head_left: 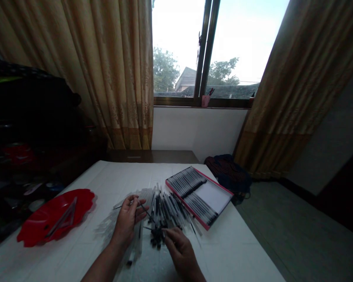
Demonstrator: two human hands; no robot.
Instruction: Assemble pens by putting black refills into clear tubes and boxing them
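Note:
My left hand (pixel 128 215) pinches a thin dark pen refill (pixel 146 209) between thumb and fingers, slanting down to the right over the table. My right hand (pixel 179 243) is closed, thumb and forefinger together at the edge of a heap of small black pen caps (pixel 157 236); what lies between the fingertips is too dark and blurred to make out. Behind the heap, loose pens with dark refills (pixel 167 203) fan out. Clear pen barrels (pixel 106 227) lie partly hidden around my left hand and forearm.
A red-rimmed box (pixel 207 227) at the right holds two rows of pens and a bare white section. To the left, a red scalloped tray (pixel 82 196) carries a few clear barrels. The white table (pixel 220 254) ends at the right above the floor. Dark cloth (pixel 228 172) lies beyond it.

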